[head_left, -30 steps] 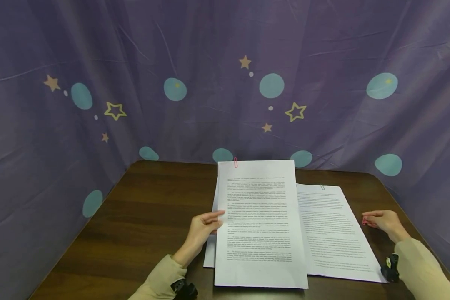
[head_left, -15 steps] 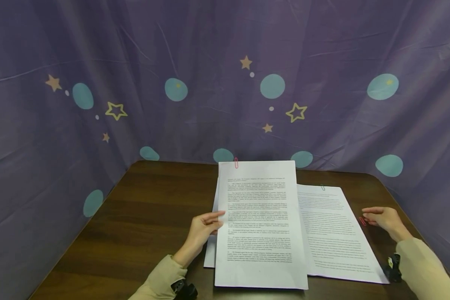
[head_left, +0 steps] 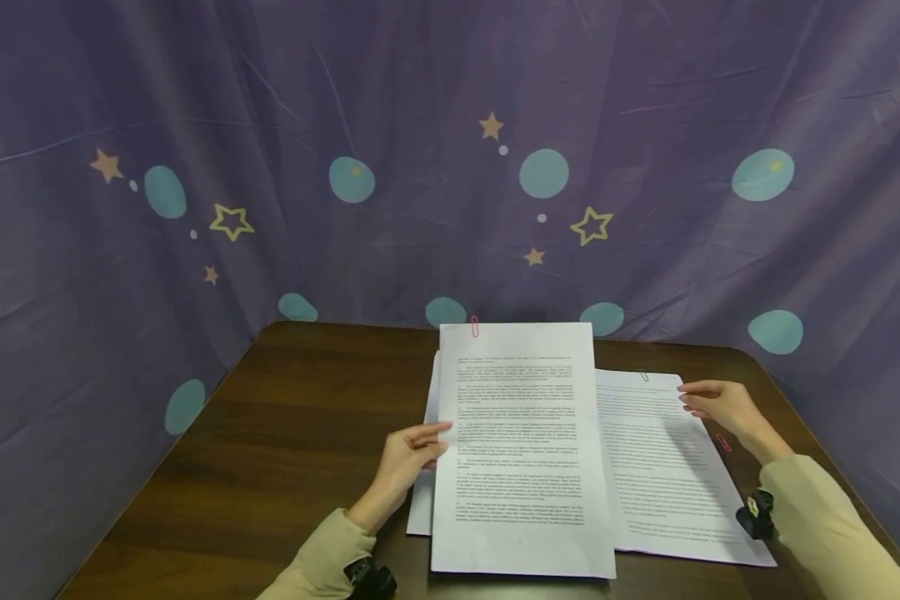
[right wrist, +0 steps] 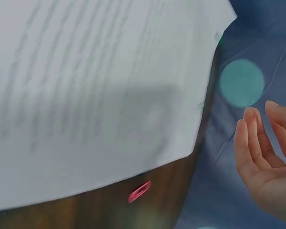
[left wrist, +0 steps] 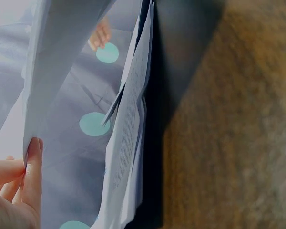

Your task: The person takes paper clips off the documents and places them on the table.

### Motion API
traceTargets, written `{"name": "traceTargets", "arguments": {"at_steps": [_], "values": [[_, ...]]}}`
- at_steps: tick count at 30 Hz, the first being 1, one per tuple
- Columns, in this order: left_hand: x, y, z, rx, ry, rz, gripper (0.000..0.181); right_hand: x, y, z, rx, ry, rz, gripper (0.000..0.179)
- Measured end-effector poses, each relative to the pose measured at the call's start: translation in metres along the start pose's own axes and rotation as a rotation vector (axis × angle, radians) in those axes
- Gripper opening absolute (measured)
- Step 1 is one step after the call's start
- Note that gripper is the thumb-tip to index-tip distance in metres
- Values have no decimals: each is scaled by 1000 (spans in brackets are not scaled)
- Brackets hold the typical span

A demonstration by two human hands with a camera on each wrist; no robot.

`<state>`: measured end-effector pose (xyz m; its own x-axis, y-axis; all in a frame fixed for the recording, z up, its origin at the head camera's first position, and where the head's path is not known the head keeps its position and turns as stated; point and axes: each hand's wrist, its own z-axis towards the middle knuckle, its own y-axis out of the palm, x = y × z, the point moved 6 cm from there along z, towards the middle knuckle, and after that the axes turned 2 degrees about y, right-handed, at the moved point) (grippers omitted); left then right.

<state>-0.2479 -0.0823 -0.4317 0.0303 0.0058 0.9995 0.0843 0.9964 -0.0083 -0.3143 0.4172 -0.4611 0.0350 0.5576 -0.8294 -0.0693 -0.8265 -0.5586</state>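
Note:
My left hand (head_left: 405, 462) pinches the left edge of a printed paper sheaf (head_left: 521, 450), raised above other papers, with a red paper clip (head_left: 475, 326) on its top edge. The left wrist view shows thumb and fingers (left wrist: 34, 157) on either side of the sheaf's edge. My right hand (head_left: 727, 408) hovers over the upper right corner of another printed stack (head_left: 667, 467), holding nothing, fingers loosely bent and apart from the thumb in the right wrist view. A loose red paper clip (right wrist: 140, 192) lies on the table beside that stack's right edge.
A green paper clip (head_left: 644, 377) sits at the top of the right stack. More paper (head_left: 420, 521) shows from under the raised sheaf on the left. The brown wooden table (head_left: 307, 400) ends at a purple curtain (head_left: 420, 225) with stars and dots.
My right hand has let go of the red paper clip, leaving it on the table, and has moved up and left to the stack's corner. The left hand stays nearly still.

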Motion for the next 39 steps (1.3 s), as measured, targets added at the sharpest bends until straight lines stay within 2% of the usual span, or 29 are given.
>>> {"name": "traceTargets", "arguments": {"at_steps": [5,7,8,10,14,15,16,18,21,25,32,39], "values": [[-9,-1,4,4,3,6,31,-82,12,-24,-66,-112,13,40],[-9,-1,4,4,7,8,31,-101,15,-27,-61,-126,21,37],[-9,-1,4,5,5,10,31,-105,17,-24,-77,-164,75,33],[-9,-1,4,3,5,10,31,-118,20,-23,-73,-188,78,33],[-7,-1,4,-10,-5,0,30,-147,26,-22,-71,-234,52,35],[-4,0,3,-13,-3,2,30,-158,28,-25,-58,-212,-3,38],[0,0,2,-15,-2,6,30,-166,30,-26,-62,-212,-12,38],[7,2,-1,-19,-3,12,30,-179,34,-26,-67,-216,-32,38],[5,1,0,-15,5,23,30,-194,41,-24,-80,-224,-43,37],[-9,-1,7,-7,9,19,30,-212,50,-23,-85,-238,-43,36],[-5,-1,6,-13,28,41,29,-241,65,-20,-76,-288,-96,31],[-5,-1,6,-21,29,31,30,-266,85,-18,-103,-352,-87,25]]}}
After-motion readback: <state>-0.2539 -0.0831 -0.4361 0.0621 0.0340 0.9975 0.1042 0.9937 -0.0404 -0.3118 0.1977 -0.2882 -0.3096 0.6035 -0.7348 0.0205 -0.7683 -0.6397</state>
